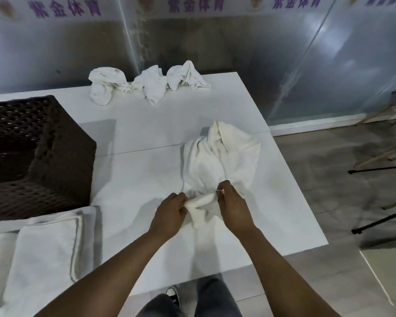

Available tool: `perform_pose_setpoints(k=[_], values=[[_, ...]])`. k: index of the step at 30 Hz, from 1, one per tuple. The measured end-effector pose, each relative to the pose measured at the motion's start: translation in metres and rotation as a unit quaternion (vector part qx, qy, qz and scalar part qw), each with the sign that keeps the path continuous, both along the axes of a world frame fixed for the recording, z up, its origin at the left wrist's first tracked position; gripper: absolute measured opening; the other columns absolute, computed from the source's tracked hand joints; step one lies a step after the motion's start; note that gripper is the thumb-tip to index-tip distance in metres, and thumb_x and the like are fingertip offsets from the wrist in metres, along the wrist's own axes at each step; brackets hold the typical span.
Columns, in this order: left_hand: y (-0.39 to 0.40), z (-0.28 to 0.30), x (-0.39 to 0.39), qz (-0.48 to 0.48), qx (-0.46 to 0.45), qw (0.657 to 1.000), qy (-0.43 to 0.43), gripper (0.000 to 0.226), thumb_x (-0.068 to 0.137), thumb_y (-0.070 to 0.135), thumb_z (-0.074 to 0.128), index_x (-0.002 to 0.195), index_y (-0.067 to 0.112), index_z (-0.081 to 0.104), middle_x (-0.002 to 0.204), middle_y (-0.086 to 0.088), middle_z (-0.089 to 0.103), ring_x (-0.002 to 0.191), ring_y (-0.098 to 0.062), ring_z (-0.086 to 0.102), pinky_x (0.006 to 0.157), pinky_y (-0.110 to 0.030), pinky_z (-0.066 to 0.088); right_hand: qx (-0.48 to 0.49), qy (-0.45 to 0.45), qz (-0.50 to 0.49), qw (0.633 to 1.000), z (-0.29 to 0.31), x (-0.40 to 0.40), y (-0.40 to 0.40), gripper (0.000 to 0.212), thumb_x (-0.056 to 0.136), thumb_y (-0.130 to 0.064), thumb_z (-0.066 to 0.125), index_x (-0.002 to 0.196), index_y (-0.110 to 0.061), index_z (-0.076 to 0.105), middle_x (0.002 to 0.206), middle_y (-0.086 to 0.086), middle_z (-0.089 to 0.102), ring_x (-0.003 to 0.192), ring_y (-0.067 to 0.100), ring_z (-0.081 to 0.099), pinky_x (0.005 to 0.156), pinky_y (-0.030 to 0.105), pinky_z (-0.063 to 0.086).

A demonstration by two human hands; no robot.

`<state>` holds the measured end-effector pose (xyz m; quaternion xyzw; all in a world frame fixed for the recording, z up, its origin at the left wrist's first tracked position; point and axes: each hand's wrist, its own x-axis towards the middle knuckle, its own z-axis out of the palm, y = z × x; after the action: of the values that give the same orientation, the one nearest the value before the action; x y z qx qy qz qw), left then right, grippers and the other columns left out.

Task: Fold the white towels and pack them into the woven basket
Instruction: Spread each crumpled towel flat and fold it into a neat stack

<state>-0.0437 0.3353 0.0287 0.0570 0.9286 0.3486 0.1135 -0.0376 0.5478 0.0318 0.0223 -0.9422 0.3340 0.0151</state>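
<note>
Left hand (169, 213) and right hand (232, 207), lower centre of frame: each grip pinches the near edge of a crumpled white towel (217, 161) lying on the worktop (142, 133). Folded towels (48, 252) at lower left. Woven basket (37, 154) at left. Three crumpled towels (150, 84) at upper centre.

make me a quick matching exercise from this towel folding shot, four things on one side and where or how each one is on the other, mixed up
Things
1. woven basket
2. crumpled towels
3. folded towels
4. towel in the hands

Place or state
A. stacked flat at the near left of the table
B. three bunched heaps in a row at the far edge
C. dark brown, standing at the left side
D. rumpled in the middle, its near edge pinched by the left hand and right hand

Pairs: 1-C, 2-B, 3-A, 4-D
</note>
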Motion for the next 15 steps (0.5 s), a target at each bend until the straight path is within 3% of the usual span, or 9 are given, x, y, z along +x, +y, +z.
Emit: perform_pose_setpoints(k=[3, 5, 7, 9, 12, 15], values=[[-0.021, 0.034, -0.003, 0.049, 0.046, 0.997, 0.036, 0.018, 0.088, 0.000, 0.052, 0.084, 0.015, 0.059, 0.082, 0.001, 0.052, 0.076, -0.015, 0.054, 0.063, -0.027, 0.040, -0.002, 0.008, 0.037, 0.999, 0.037, 0.001, -0.007, 0.017, 0.099, -0.036, 0.059, 0.108, -0.024, 0.051, 0.094, -0.005, 0.056, 0.077, 0.022, 0.059, 0.068, 0.042, 0.051], [-0.035, 0.056, -0.006, 0.052, 0.067, 0.995, 0.059, 0.022, 0.086, -0.004, 0.051, 0.080, 0.016, 0.060, 0.084, -0.001, 0.052, 0.079, -0.016, 0.055, 0.066, -0.025, 0.042, 0.010, -0.019, 0.054, 0.998, 0.064, 0.005, -0.008, 0.033, 0.090, -0.053, 0.068, 0.110, -0.030, 0.053, 0.099, -0.009, 0.056, 0.081, 0.018, 0.059, 0.071, 0.035, 0.050], [-0.049, 0.074, -0.006, 0.035, 0.092, 0.992, 0.081, 0.024, 0.082, -0.003, 0.047, 0.077, 0.017, 0.059, 0.089, -0.003, 0.052, 0.083, -0.017, 0.056, 0.071, -0.029, 0.047, 0.035, -0.034, 0.069, 0.996, 0.084, 0.010, -0.007, 0.040, 0.085, -0.058, 0.071, 0.112, -0.032, 0.055, 0.100, -0.009, 0.058, 0.084, 0.015, 0.059, 0.073, 0.031, 0.049], [-0.060, 0.091, -0.005, 0.036, 0.101, 0.989, 0.102, 0.028, 0.083, -0.002, 0.041, 0.076, 0.020, 0.058, 0.091, -0.001, 0.052, 0.084, -0.018, 0.057, 0.072, -0.031, 0.049, 0.100, -0.029, 0.079, 0.991, 0.100, 0.015, -0.008, 0.032, 0.088, -0.047, 0.070, 0.110, -0.026, 0.061, 0.097, -0.004, 0.061, 0.086, 0.019, 0.062, 0.073, 0.035, 0.049], [-0.071, 0.122, -0.008, 0.026, 0.100, 0.987, 0.123, 0.033, 0.087, -0.006, 0.036, 0.078, 0.019, 0.055, 0.087, -0.001, 0.050, 0.080, -0.015, 0.052, 0.068, -0.029, 0.040, 0.177, -0.020, 0.049, 0.983, 0.124, 0.013, -0.006, 0.012, 0.093, -0.031, 0.061, 0.097, -0.020, 0.060, 0.089, 0.000, 0.063, 0.085, 0.029, 0.063, 0.069, 0.037, 0.046], [-0.082, 0.155, -0.011, 0.020, 0.126, 0.984, 0.125, 0.018, 0.085, 0.016, 0.035, 0.080, 0.011, 0.052, 0.085, -0.003, 0.047, 0.079, -0.014, 0.049, 0.070, -0.030, 0.034, 0.161, 0.012, -0.006, 0.987, 0.155, 0.009, -0.003, 0.013, 0.097, -0.032, 0.058, 0.088, -0.022, 0.057, 0.075, -0.005, 0.058, 0.075, 0.027, 0.058, 0.064, 0.037, 0.044]])
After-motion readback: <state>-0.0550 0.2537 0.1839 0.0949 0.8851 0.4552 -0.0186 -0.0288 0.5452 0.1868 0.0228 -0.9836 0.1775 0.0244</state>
